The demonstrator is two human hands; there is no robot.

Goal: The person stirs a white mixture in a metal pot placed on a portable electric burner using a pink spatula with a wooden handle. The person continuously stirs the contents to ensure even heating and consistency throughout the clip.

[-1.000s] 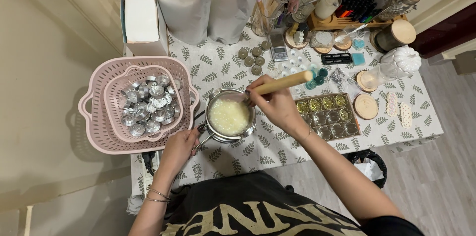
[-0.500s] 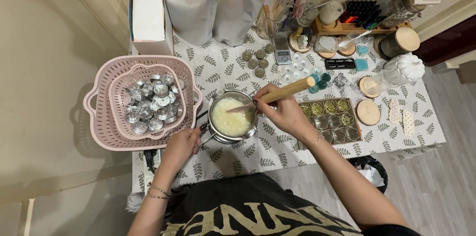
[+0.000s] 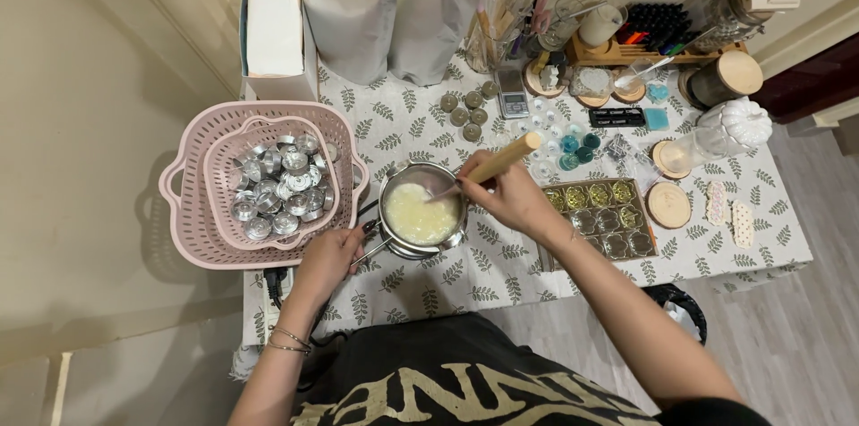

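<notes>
Pot point(image 3: 419, 211): small metal pot of pale yellow melt, at the near middle of the surface point(image 3: 501, 278), just right of the pink basket point(image 3: 192, 242).
Risk: I judge the pot could tip or slop if the stirring pushes sideways harder than the handle is held; melt would run onto the leaf-print cloth or toward the tray point(image 3: 601, 218) just right of the pot.
Left hand point(image 3: 327, 260): just left of the pot, fingers curled at the thin handle point(image 3: 369, 250); it looks closed on it, though the grip itself is partly hidden.
Right hand point(image 3: 510, 198): just right of the pot, clamped around a wooden stick point(image 3: 501, 157) that slants up right, tip in the melt.
Basket: holds silver cups point(image 3: 276, 189).
</notes>
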